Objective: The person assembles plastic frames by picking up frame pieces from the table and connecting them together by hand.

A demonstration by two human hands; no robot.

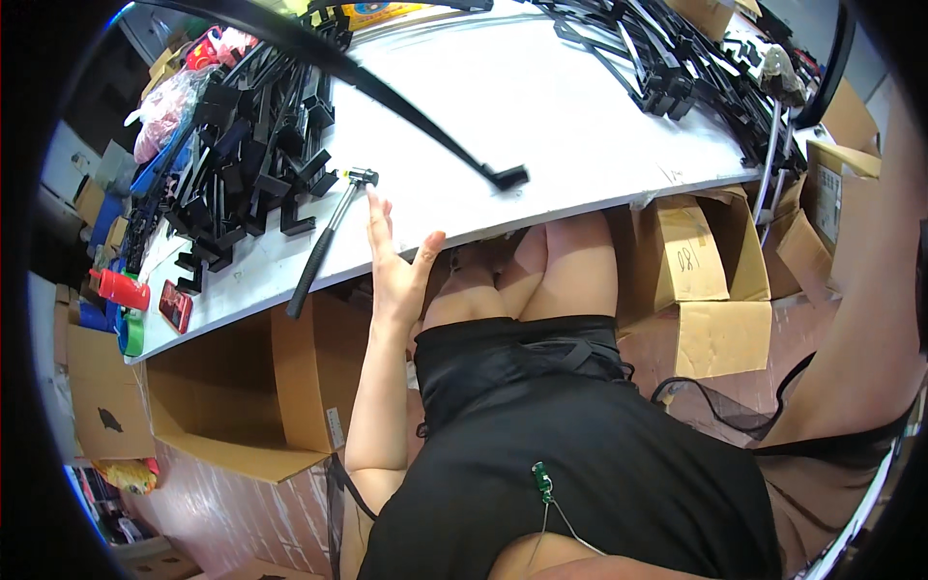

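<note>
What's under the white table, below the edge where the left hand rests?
Under the white table by the left hand: the person's bare knees and open cardboard boxes on both sides. Farther back is hidden by the tabletop.

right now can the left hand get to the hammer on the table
Probably yes. The left hand rests open at the white table's near edge, and the hammer lies just to its left, handle overhanging the edge. Nothing sits between them; the pile of black brackets lies farther back.
</note>
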